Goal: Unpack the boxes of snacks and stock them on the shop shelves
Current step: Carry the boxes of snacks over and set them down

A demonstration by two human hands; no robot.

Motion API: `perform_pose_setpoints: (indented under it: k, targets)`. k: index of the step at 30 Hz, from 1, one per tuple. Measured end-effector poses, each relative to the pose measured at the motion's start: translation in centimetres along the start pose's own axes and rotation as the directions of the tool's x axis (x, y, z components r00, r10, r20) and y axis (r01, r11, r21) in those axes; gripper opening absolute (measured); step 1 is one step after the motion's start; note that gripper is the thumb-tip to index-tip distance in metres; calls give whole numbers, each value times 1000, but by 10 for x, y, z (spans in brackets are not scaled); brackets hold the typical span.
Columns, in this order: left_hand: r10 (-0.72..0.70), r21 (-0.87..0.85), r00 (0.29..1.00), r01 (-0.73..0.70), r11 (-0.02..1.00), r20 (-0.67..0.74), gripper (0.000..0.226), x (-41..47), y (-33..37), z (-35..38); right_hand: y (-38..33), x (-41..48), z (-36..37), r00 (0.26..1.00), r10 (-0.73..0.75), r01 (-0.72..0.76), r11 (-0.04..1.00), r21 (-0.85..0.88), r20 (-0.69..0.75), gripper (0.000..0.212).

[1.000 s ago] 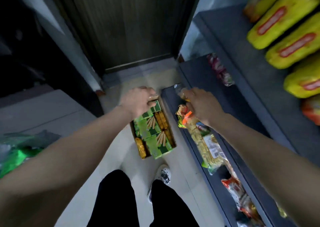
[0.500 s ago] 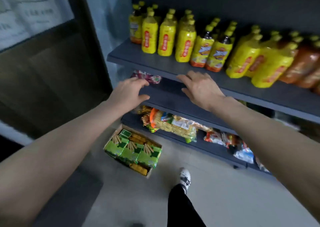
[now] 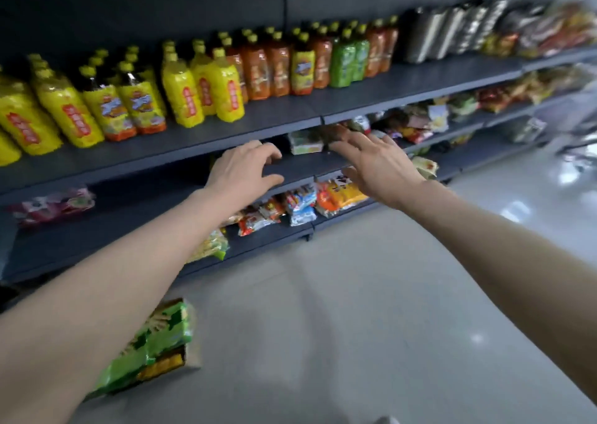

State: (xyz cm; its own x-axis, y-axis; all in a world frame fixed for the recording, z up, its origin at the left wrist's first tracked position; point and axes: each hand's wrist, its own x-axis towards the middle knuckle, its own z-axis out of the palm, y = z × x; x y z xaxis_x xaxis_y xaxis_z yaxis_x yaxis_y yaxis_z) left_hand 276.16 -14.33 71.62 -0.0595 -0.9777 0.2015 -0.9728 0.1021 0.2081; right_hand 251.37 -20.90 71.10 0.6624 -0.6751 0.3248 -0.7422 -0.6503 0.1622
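Both hands, left hand (image 3: pixel 240 173) and right hand (image 3: pixel 376 162), reach empty toward the middle shelf (image 3: pixel 300 165).

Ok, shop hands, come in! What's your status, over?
Open and empty: left hand, right hand, at the middle shelf. Snack box on floor, green packs inside. Nothing between hands and shelf.

Two green bottles (image 3: pixel 342 65) are standing on the shelf (image 3: pixel 403 91), one pink packet (image 3: pixel 55 204) lying below, one snack box (image 3: pixel 155 349) sitting on the floor (image 3: pixel 355 310).
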Motion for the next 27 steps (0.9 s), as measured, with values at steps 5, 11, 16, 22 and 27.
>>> perform_pose_setpoints:
  k: [5,11,16,22,27]
  targets:
    - [239,-71,971,-237,969,10,38,64,173,45,131,-132,-28,966,258,-255,963,-84,32,49]
    - [504,-190,863,-489,851,37,44,105,392,117,257,-304,-65,853,511,-492,855,-165,103,56]
    - [676,-269,734,-639,721,69,50,120,542,166,336,-429,-89,706,700,-668,708,-230,104,53]
    - [790,-322,601,-728,605,123,54,151,692,221,422,-542,-90,471,878,-839,475,-266,80,53]
    - [846,-372,515,-765,526,138,63,184,811,266,500,-614,-88,288,953,-904,302,-304,90,55]
